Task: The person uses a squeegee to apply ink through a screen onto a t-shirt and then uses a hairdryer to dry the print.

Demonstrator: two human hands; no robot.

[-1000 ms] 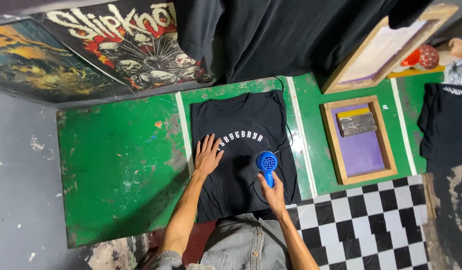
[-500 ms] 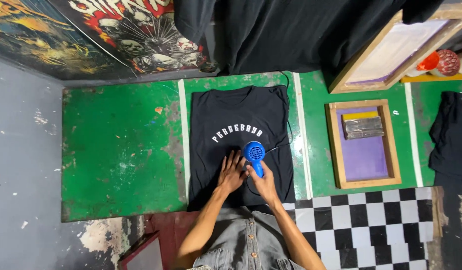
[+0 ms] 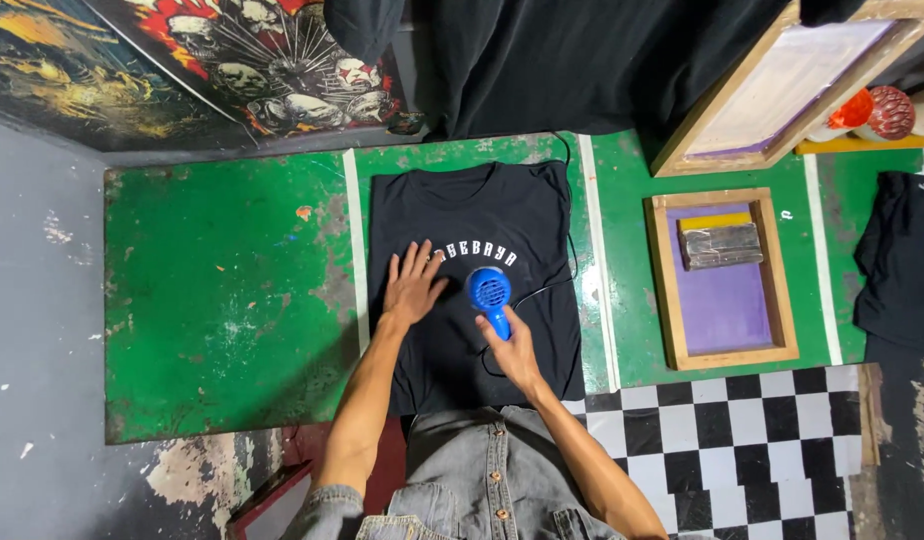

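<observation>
Two wooden frames (image 3: 720, 280) beside shirt (image 3: 472, 220)

Black shirt (image 3: 472, 300), blue hair dryer (image 3: 489, 291), green table (image 3: 222, 300), black-and-white checkered floor (image 3: 742, 450).

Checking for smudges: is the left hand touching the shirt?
Touching. The head view shows the left hand lying flat with fingers spread on the black shirt, beside the white print.

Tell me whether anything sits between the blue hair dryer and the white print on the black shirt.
Nothing visible does. The right hand holds the blue hair dryer directly over the white print on the black shirt; the left hand lies flat beside it.
</observation>
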